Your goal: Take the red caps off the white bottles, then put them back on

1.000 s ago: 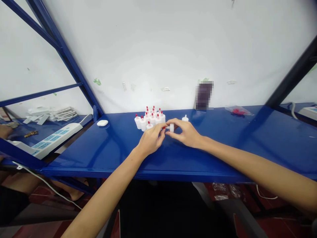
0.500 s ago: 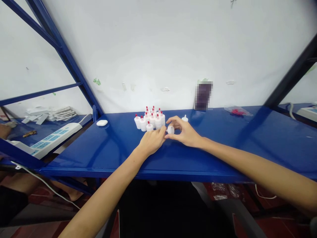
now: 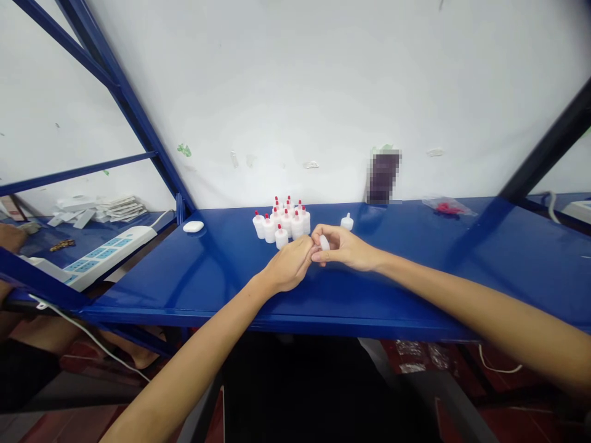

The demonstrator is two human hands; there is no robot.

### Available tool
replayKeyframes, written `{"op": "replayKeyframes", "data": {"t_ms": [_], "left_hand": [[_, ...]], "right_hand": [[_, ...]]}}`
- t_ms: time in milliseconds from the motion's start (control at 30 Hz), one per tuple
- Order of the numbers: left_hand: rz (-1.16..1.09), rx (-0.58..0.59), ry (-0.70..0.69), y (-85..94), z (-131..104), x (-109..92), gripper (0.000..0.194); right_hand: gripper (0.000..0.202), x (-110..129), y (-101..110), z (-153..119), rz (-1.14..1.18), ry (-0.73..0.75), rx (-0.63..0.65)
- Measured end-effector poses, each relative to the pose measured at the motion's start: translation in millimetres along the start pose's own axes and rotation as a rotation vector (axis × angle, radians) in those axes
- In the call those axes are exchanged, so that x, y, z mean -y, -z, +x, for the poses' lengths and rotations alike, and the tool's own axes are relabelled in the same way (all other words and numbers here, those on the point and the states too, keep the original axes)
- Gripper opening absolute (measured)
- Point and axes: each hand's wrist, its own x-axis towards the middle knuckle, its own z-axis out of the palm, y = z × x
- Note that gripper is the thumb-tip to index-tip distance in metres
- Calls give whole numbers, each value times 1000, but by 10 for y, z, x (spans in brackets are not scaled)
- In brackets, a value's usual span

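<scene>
In the head view, my right hand (image 3: 346, 249) pinches a small white plastic squeeze bottle (image 3: 324, 242) between thumb and fingers, with its base turned partly toward me. Up against the bottle's nozzle end is my left hand (image 3: 290, 264), its fingers closed; what they hold there is hidden. Just beyond my left hand stands a cluster of several white dropper bottles (image 3: 296, 227) with red tips, all upright. One white bottle (image 3: 346, 222) with no red tip stands behind my right hand.
A white oval case (image 3: 192, 227) lies on the blue table (image 3: 207, 264). At the back are a dark pixelated upright object (image 3: 383, 177) and a clear bag with red pieces (image 3: 447, 208). Left, past the blue frame, lie a power strip (image 3: 108, 255) and a co-worker's hand (image 3: 12, 237).
The bottle in my right hand has turned, so its round base shows narrower. My hands have come closer together around it. The whole view has shifted slightly.
</scene>
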Motion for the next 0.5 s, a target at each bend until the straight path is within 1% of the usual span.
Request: {"op": "replayKeyframes", "data": {"t_ms": [100,167,233,267,300,333,367,400,433,500], "left_hand": [[-155,-3,-23,-8,11,-65,35],[-159,-47,8,-2,-9,-68,38],[-89,-145,74,23,-46,-36,42],[-45,-188,106,40,-66,-12,44],[0,-207,134,56,-83,13,44],[43,-194,159,70,-95,38,43],[89,-157,188,78,-100,60,41],[142,-106,224,80,-99,79,39],[199,-53,269,74,-91,94,37],[310,31,364,46,-67,112,33]], "right_hand": [[45,-20,-29,15,-39,-20,-13],[48,-27,0,22,-126,-9,-63],[54,-10,112,17,-285,49,-206],[56,8,204,7,-394,93,-307],[53,29,315,-6,-545,130,-393],[45,50,440,-23,-718,154,-460],[35,67,572,-42,-864,166,-493],[24,78,701,-60,-990,183,-509],[20,78,821,-75,-1105,196,-517],[28,49,1007,-95,-1292,175,-507]]}}
